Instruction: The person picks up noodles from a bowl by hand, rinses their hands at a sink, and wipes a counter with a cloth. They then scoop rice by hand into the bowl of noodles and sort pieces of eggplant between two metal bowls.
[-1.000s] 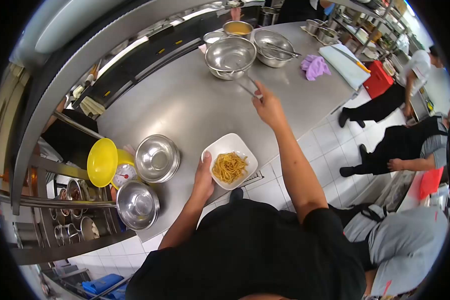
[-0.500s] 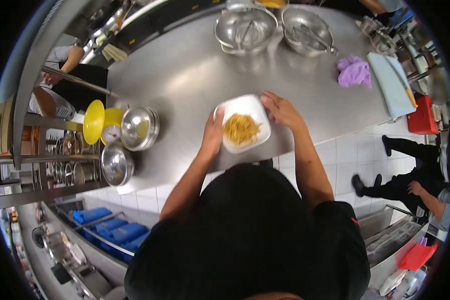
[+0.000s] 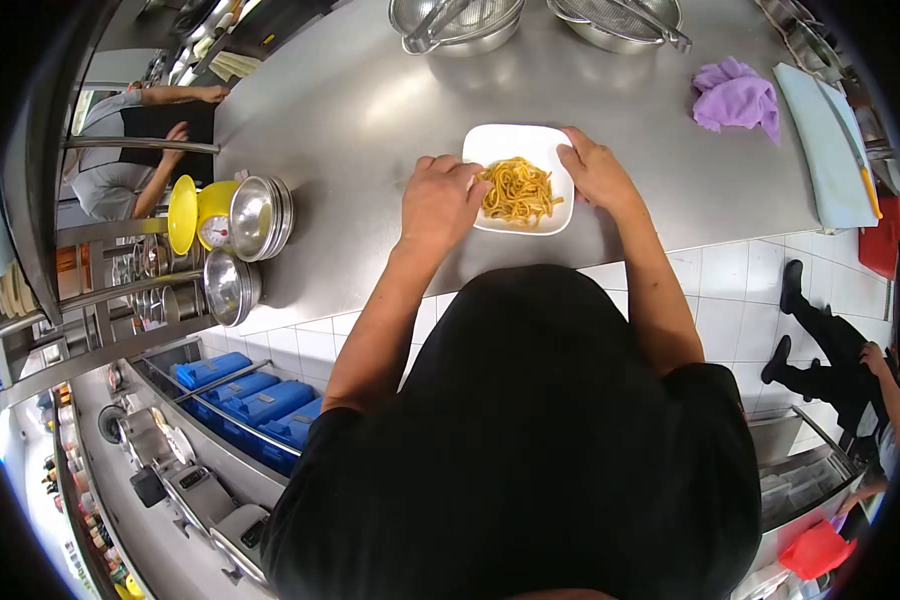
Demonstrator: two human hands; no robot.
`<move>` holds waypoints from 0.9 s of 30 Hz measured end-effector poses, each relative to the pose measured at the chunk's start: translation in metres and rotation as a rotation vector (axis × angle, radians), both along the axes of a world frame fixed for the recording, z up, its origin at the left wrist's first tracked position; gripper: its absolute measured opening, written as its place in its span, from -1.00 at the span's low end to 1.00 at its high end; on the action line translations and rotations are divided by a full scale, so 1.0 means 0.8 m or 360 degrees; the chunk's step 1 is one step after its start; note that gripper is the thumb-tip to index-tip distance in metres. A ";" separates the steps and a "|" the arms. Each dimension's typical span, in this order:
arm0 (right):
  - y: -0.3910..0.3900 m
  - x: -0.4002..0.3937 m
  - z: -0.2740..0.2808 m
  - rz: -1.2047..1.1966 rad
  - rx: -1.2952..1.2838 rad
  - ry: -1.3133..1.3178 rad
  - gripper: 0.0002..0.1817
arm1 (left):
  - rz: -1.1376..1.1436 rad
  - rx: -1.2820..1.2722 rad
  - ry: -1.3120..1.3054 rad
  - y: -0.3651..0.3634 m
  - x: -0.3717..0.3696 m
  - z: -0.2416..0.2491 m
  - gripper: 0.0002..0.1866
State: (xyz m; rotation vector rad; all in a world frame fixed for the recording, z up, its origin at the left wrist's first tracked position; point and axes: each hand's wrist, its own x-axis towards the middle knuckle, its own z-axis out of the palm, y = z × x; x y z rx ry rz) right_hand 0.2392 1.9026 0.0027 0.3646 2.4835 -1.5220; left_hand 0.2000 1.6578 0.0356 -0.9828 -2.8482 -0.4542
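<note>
A square white bowl (image 3: 530,135) rests on the steel counter in front of me, with a mound of yellow-brown noodles (image 3: 520,192) inside. My right hand (image 3: 598,175) grips the bowl's right rim, thumb on the inner side and fingers around the outside. At the opposite side, my left hand (image 3: 442,203) reaches over the left rim. Its fingers are curled, and the fingertips and thumb come together at the left edge of the noodles. Whether strands are pinched between them is hidden.
Two metal strainers over bowls (image 3: 470,35) stand at the far edge. To the right are a purple cloth (image 3: 735,97) and a pale blue board (image 3: 828,150). Stacked steel bowls (image 3: 258,218) and a yellow scale (image 3: 213,215) sit left. Other people stand at both sides.
The bowl has turned and sits farther from my body. My left hand has moved from holding the left rim to over it, fingertips at the noodles. My right hand stays at the right rim.
</note>
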 end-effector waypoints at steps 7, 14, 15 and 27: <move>-0.003 -0.007 -0.020 0.0137 0.0306 0.0696 -0.67 | 0.0055 -0.0456 -0.0155 0.032 0.001 0.015 -0.76; -0.003 -0.007 0.014 0.0107 0.0267 0.0658 -0.68 | 0.0036 -0.0465 -0.0154 0.040 -0.007 0.020 -0.80; -0.001 -0.005 0.020 0.0103 0.0265 0.0652 -0.68 | 0.0010 -0.0423 -0.0150 0.037 -0.011 0.025 -0.80; 0.019 0.045 0.126 -0.0186 0.0056 0.0605 -0.64 | -0.0405 0.0581 -0.0698 0.012 -0.017 0.218 -0.80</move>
